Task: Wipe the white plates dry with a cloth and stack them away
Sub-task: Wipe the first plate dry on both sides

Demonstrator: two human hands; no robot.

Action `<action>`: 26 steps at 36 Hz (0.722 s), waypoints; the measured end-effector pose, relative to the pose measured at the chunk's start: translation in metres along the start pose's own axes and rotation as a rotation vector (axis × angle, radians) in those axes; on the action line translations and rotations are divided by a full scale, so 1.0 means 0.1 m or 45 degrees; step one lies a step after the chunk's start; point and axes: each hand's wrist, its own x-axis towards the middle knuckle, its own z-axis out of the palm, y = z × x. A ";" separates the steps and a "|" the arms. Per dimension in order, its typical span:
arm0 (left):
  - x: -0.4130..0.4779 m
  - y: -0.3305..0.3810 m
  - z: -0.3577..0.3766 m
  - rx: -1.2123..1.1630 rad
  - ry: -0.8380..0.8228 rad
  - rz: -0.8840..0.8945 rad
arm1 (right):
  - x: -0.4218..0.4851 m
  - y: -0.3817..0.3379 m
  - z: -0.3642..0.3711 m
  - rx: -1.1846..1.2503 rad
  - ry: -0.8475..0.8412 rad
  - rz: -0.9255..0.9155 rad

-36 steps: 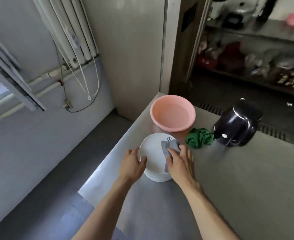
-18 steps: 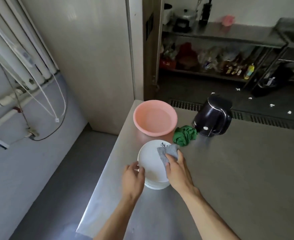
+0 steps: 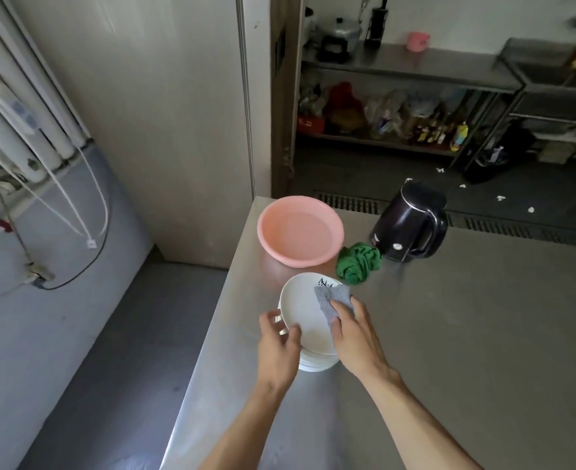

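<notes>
Top plate (image 3: 305, 310): round, white and glossy, face up on the stack, near the table's left edge. It shows as an oval stretched from near to far, and a dark printed mark sits on its far rim.
Stack of plates (image 3: 317, 362): more white rims of the same shape show under the top plate, at its near and left sides.
Grey cloth (image 3: 332, 300): soft and matt, folded, lying on the right part of the top plate's face.
Right hand (image 3: 356, 337): fingers fairly straight and together, laid flat over the grey cloth and pressing it onto the plate.
Left hand (image 3: 278, 347): thumb on the upper face and fingers curled round the near-left rim, clamped on the top plate.
Table (image 3: 466, 334): flat brushed metal with a dull sheen.
Pink basin (image 3: 300, 230): round plastic, just beyond the plates.
Green cloth (image 3: 357, 262): crumpled, between the basin and the kettle.
Black kettle (image 3: 408, 225): shiny, with its handle to the right.
</notes>
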 end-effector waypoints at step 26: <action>-1.10 -0.32 1.91 -0.121 -0.366 -0.127 | -0.78 1.87 -0.85 -0.185 -0.255 -0.317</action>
